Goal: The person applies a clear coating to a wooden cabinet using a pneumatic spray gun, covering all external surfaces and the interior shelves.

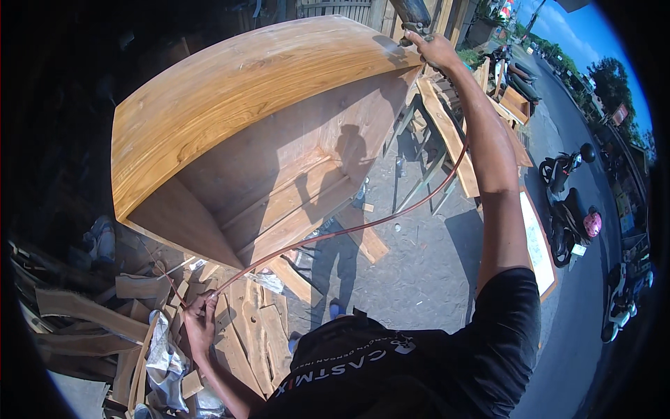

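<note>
A large wooden cabinet (230,91) with bold grain stands in front of me, its open side facing me. At its far right corner my right hand (434,50) is closed around a spray gun (412,15) with a dark cup on top. The gun's front is close to the cabinet's upper surface, where a pale haze shows. A thin reddish-brown hose (363,226) hangs in a long curve from beside my right forearm across to the lower left. There my left hand (200,318) is closed on the hose, below the cabinet's near left corner.
Wood offcuts (91,314) and boards (255,335) lie heaped at lower left, with crumpled plastic (166,356) among them. A long plank (450,140) rests on supports right of the cabinet. A white framed panel (536,237) leans nearby. Motorcycles (569,223) stand along the road (583,307).
</note>
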Demonstrator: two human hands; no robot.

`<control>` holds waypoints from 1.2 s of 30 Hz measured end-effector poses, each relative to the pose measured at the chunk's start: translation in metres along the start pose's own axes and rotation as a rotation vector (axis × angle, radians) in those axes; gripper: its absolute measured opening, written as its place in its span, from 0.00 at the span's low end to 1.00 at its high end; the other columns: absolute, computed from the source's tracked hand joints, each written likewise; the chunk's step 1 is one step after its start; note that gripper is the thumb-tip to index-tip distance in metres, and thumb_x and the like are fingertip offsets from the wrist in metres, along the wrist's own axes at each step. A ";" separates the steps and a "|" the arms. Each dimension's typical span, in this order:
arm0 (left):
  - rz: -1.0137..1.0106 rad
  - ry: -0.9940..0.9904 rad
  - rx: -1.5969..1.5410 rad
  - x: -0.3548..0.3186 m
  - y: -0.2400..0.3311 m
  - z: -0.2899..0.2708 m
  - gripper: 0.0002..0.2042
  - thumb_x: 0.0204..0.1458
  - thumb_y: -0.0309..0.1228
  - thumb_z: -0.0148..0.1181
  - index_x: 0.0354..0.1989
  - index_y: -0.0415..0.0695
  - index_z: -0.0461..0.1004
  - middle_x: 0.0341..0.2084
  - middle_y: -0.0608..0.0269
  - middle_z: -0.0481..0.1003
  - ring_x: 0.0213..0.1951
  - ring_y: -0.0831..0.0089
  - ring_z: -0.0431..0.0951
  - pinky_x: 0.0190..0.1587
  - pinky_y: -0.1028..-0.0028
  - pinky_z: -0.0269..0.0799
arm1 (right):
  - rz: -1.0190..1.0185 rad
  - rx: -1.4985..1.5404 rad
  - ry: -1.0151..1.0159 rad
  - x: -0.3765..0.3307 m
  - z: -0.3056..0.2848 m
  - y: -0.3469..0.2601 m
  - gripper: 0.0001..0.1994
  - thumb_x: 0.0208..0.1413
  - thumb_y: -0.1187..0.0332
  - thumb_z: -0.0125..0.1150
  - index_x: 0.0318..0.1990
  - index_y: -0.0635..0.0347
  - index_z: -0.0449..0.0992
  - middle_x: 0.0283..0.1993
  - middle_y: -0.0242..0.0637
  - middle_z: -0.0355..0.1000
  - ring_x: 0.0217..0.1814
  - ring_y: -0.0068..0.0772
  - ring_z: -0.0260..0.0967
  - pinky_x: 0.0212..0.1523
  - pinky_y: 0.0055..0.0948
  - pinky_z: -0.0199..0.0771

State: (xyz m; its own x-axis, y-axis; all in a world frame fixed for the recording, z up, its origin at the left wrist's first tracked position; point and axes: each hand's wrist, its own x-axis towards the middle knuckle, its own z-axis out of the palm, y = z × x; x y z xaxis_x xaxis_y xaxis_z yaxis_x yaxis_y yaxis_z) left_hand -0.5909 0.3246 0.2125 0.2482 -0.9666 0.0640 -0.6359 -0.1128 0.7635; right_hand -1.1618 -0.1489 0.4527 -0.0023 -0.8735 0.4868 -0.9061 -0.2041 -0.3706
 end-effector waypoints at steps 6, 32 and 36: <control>0.041 0.033 -0.055 0.008 -0.004 0.020 0.14 0.64 0.34 0.58 0.46 0.33 0.80 0.29 0.53 0.79 0.33 0.69 0.76 0.42 0.67 0.72 | 0.047 -0.113 0.025 0.033 0.004 0.045 0.43 0.54 0.26 0.51 0.35 0.68 0.85 0.35 0.61 0.78 0.45 0.58 0.79 0.49 0.47 0.76; -0.006 0.048 -0.041 -0.032 -0.074 -0.049 0.11 0.63 0.29 0.60 0.46 0.34 0.81 0.28 0.52 0.79 0.30 0.75 0.75 0.38 0.72 0.73 | 0.039 0.191 -0.125 -0.038 -0.012 -0.129 0.33 0.55 0.30 0.59 0.27 0.57 0.75 0.18 0.28 0.65 0.13 0.19 0.57 0.14 0.26 0.55; 0.003 0.069 -0.074 -0.048 -0.098 -0.084 0.11 0.63 0.29 0.60 0.46 0.33 0.80 0.28 0.53 0.80 0.30 0.75 0.75 0.38 0.71 0.73 | -0.013 0.216 -0.198 -0.075 -0.014 -0.209 0.32 0.55 0.29 0.58 0.25 0.53 0.72 0.18 0.24 0.63 0.14 0.18 0.57 0.14 0.24 0.54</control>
State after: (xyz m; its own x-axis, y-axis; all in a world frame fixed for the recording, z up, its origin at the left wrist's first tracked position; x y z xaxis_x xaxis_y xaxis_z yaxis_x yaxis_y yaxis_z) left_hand -0.4790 0.4009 0.1882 0.2973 -0.9486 0.1085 -0.5818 -0.0899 0.8083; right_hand -0.9786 -0.0340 0.5049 0.1104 -0.9352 0.3364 -0.7944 -0.2865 -0.5356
